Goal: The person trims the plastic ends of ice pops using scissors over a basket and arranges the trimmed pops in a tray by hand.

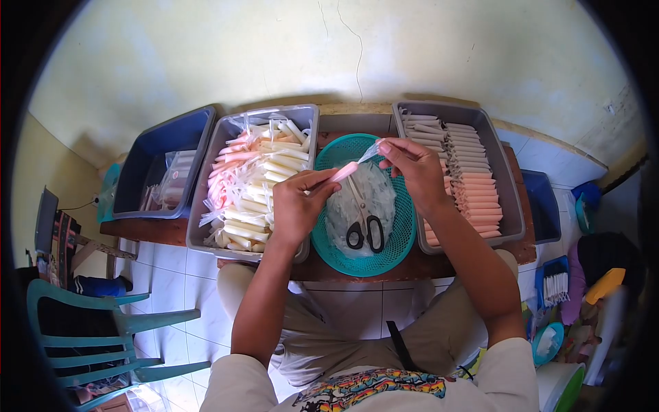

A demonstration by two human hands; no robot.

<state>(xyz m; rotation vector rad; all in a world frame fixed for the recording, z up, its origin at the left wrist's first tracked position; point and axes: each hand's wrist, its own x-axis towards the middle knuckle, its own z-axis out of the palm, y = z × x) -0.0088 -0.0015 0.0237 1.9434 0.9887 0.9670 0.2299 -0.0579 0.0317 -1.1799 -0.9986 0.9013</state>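
Observation:
My left hand (296,206) holds a pink stick-shaped tube (345,171) wrapped in clear plastic, gripping its lower end between thumb and fingers. The fingers of my right hand (417,172) pinch the loose plastic at the tube's other end, which is stretched between both hands. Under them is a green mesh basket (405,250) holding clear plastic scraps (384,196). Black-handled scissors (375,233) lie on the scraps, their blades pointing away from me. To the left, a grey tub (312,120) holds a loose heap of pink and cream tubes (257,182) with long plastic ends.
A grey tub (518,226) on the right holds neat rows of white and pink tubes (477,199). Far left stands a dark blue bin (127,175) with plastic packs. A green chair (89,341) is at lower left. The wooden table (343,273) edge faces my knees.

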